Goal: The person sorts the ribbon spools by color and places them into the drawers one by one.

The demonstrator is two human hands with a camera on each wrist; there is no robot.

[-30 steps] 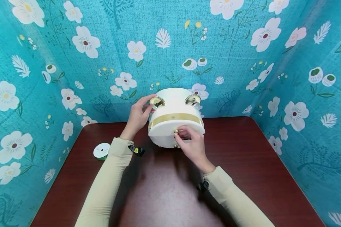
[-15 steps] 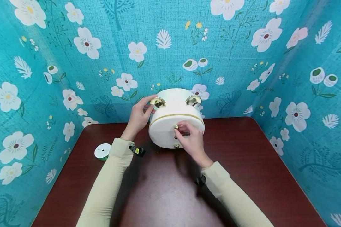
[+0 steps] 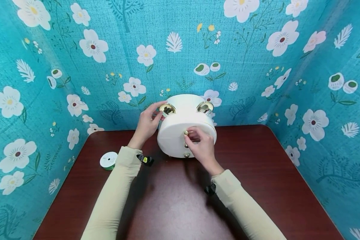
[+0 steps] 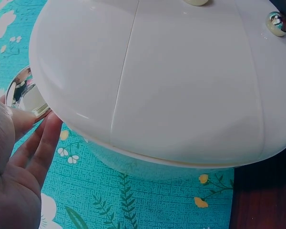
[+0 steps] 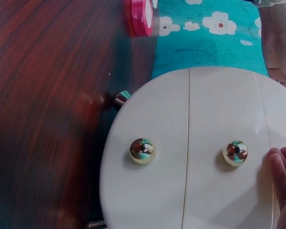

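A white, round-fronted drawer box (image 3: pixel 172 138) stands upright at the back of the table, shaped like an alarm clock with two shiny gold bells on top. My left hand (image 3: pixel 148 122) holds the left bell (image 3: pixel 167 109) between thumb and fingers. With thumb and fingertips, my right hand (image 3: pixel 202 146) pinches the top gold knob (image 3: pixel 186 133) on the front. Thin seams divide the drawer fronts, which lie flush. In the right wrist view the middle knob (image 5: pixel 235 153) and bottom knob (image 5: pixel 143 150) are untouched. The right bell (image 3: pixel 205 107) is also free.
A ribbon spool (image 3: pixel 108 160) with a white face and green edge lies on the dark red table (image 3: pixel 165 200), left of the box. The right wrist view shows a pink-edged spool (image 5: pixel 142 18). Flowered turquoise cloth (image 3: pixel 180 60) hangs close behind and at both sides.
The top drawer, sticking out a second ago with its gold band showing, has slid back in flush under my right hand. My left hand has stayed on the bell.
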